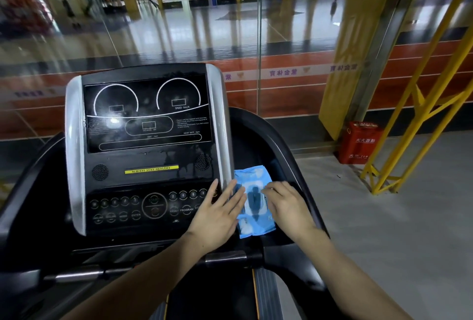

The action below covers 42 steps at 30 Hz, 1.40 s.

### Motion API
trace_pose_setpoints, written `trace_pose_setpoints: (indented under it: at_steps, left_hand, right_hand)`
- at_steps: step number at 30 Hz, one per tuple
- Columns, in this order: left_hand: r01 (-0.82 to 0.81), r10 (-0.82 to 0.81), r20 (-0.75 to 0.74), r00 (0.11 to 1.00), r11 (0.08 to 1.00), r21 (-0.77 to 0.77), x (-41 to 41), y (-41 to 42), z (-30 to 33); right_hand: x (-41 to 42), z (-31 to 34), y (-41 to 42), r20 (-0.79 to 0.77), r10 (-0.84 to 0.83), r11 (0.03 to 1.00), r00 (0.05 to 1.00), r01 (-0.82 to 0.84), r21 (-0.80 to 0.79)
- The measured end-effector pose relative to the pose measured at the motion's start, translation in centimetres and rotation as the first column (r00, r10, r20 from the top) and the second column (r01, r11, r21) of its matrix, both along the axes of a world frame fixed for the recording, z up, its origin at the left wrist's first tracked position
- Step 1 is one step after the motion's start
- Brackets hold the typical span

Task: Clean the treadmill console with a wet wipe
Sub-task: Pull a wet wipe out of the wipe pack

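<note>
The black treadmill console (148,140) with silver side trims fills the middle left, its dark display above a row of round buttons. A blue wet wipe pack (253,196) lies flat in the tray to the right of the console. My left hand (217,214) rests with fingers spread on the pack's left edge and the console's lower right corner. My right hand (286,204) lies on the pack's right side, fingertips at its white lid flap. No loose wipe shows in either hand.
A glass wall stands just behind the treadmill. A red fire extinguisher box (359,143) sits on the floor at right, beside a yellow metal frame (419,104). Black handrails (286,145) curve around both sides of the console.
</note>
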<state>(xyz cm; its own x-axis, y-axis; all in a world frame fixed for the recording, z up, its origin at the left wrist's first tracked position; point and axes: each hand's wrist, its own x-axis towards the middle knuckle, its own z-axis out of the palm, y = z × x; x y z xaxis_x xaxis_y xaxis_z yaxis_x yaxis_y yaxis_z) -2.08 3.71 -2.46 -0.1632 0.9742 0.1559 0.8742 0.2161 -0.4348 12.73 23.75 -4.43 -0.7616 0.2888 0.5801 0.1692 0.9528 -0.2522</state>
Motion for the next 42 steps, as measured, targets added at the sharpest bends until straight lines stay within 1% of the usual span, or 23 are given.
trace_pose_setpoints:
  at_steps: [3,6,8,13,16,19,22,25,28,30,34,36,39,42]
  left_hand:
    - [0.003,-0.003,0.0,1.0,1.0,-0.016,-0.5,-0.5,0.2]
    - [0.026,-0.027,-0.038,0.999,0.999,-0.034,-0.7,-0.8,0.1]
    - [0.036,-0.038,-0.043,0.998,0.999,-0.035,-0.7,-0.9,0.1]
    - [0.041,-0.041,-0.025,0.999,0.999,-0.015,-0.5,-1.1,0.0]
    - [0.031,-0.032,-0.011,0.999,0.999,-0.009,-0.4,-1.0,-0.1]
    - [0.024,-0.024,-0.006,1.0,1.0,-0.008,-0.3,-0.9,-0.2]
    - [0.016,-0.016,-0.002,1.0,1.0,-0.008,-0.2,-0.7,-0.2]
    - [0.017,-0.017,0.005,1.0,1.0,-0.013,-0.2,-0.6,-0.4]
    - [0.011,-0.011,0.024,1.0,1.0,-0.008,-0.1,-0.7,-0.6]
    - [0.01,-0.01,0.037,0.999,1.0,-0.014,-0.2,-0.7,-0.7]
    - [-0.004,0.006,0.073,0.997,1.0,-0.021,-0.1,-0.7,-0.7]
    - [-0.016,0.018,0.085,0.996,1.0,-0.022,0.0,-0.7,-0.7]
    - [-0.017,0.02,0.099,0.995,0.999,-0.033,0.0,-0.7,-0.5]
    - [-0.024,0.028,0.113,0.993,0.999,-0.04,0.1,-0.7,-0.5]
  right_hand:
    - [-2.0,-0.5,-0.2,0.106,0.006,0.996,0.994,0.003,-0.088]
    - [-3.5,-1.3,0.0,0.19,0.017,0.996,0.982,0.001,-0.091]
    - [-4.1,-1.2,-0.1,0.222,-0.011,0.99,0.975,0.042,-0.133]
    - [-5.0,-1.1,-0.4,0.238,-0.06,0.978,0.969,0.105,-0.179]
    - [-4.9,-1.4,-0.1,0.221,-0.073,0.975,0.973,0.117,-0.19]
    - [-4.0,-0.9,-0.1,0.189,-0.023,0.98,0.982,0.059,-0.188]
    - [-2.4,-0.5,-0.7,0.163,0.062,0.979,0.985,-0.029,-0.201]
    - [-0.7,-1.1,-1.1,0.167,0.11,0.984,0.98,-0.084,-0.155]
    - [-0.2,-2.1,-1.0,0.196,0.118,0.988,0.973,-0.095,-0.121]
    - [-0.1,-2.3,-1.0,0.237,0.101,0.99,0.966,-0.073,-0.124]
    - [-0.5,-1.3,-1.9,0.294,0.022,0.976,0.956,0.043,-0.215]
    - [-1.3,-0.7,-2.2,0.304,-0.05,0.968,0.951,0.121,-0.219]
    - [-2.6,-0.3,-2.3,0.383,-0.159,0.943,0.91,0.255,-0.214]
    - [-3.3,-0.3,-2.2,0.38,-0.182,0.925,0.907,0.288,-0.246]
